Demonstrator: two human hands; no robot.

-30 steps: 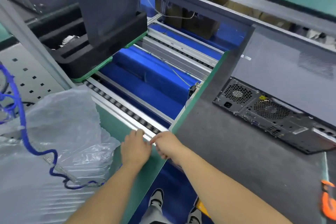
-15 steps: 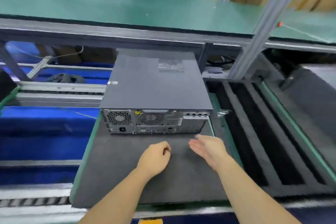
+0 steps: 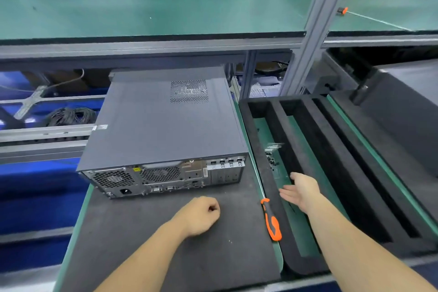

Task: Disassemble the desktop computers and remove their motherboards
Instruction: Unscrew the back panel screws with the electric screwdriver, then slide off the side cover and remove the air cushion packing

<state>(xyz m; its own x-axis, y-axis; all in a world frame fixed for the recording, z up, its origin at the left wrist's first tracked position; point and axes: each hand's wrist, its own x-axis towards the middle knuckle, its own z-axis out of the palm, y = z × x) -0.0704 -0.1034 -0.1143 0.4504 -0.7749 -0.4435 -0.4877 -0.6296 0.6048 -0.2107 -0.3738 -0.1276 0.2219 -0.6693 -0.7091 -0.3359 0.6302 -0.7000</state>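
Left hand hovers fisted, holding nothing, before the desktop computer; right hand, fingers spread, reaches over the foam tray beside a screwdriver.

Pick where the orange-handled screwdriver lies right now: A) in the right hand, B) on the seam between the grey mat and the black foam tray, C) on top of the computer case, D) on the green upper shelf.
B: the orange-handled screwdriver lies loose along the right edge of the grey mat, against the black foam tray; the open right hand is beside it and not touching it.
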